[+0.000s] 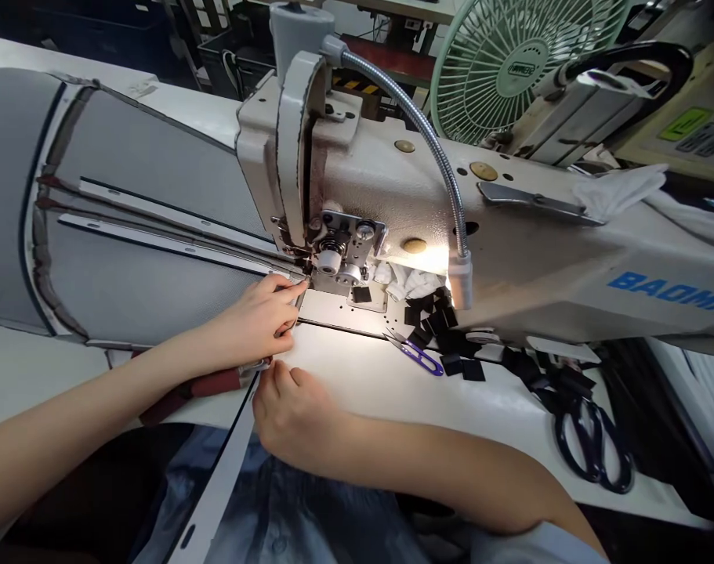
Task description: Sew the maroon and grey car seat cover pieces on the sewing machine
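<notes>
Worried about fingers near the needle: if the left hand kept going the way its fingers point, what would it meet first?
Probably the presser foot and needle area of the sewing machine; the left hand points right at it, fingertips nearly there. Depth is unclear.

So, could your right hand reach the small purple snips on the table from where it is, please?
Probably yes. The right hand rests at the table edge, and the purple snips lie to its right on bare white table, with nothing between them.

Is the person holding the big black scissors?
No, the big black scissors lie alone on the table, while the left hand and right hand guide a white strip.
</notes>
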A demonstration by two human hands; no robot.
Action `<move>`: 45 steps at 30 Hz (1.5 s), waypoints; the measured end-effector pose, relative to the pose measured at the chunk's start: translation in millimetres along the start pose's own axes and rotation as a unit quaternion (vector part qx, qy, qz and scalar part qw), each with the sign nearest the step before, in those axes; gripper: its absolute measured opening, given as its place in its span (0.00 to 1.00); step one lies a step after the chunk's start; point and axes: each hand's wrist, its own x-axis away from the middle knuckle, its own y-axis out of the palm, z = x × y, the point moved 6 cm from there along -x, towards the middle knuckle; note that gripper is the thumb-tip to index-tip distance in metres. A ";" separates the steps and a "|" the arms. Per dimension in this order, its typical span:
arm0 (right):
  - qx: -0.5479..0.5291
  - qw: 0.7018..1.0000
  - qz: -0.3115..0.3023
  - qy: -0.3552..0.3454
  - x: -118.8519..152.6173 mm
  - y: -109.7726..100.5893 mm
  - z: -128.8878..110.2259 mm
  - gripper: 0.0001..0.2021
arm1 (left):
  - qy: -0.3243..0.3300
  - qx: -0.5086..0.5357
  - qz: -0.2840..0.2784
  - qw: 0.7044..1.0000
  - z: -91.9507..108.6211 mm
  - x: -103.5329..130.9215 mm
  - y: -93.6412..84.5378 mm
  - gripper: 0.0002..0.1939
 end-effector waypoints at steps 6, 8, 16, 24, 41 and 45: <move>-0.031 0.997 -0.070 0.009 -2.6 4.3 12.6 0.14 | 0.003 -0.042 0.027 0.999 -1.1 -9.6 -2.5 0.12; -0.034 0.996 -0.082 0.015 -2.6 5.9 14.5 0.14 | 0.018 -0.067 0.048 0.996 2.7 -6.7 -2.6 0.11; -0.028 0.996 -0.088 0.008 0.5 5.3 13.7 0.17 | 0.037 -0.112 0.113 0.987 10.8 13.6 1.6 0.16; -0.046 0.987 -0.153 0.025 -4.5 13.7 30.6 0.17 | 0.024 -0.101 0.101 0.989 -1.0 -8.3 -4.1 0.17; -0.165 0.977 -0.105 0.089 -15.1 -7.0 44.4 0.11 | -0.044 -0.067 0.189 0.979 -31.1 47.7 -8.5 0.21; -0.205 0.968 -0.114 0.089 -29.8 -6.5 26.0 0.16 | -0.059 -0.094 0.169 0.979 -42.9 49.3 -19.7 0.22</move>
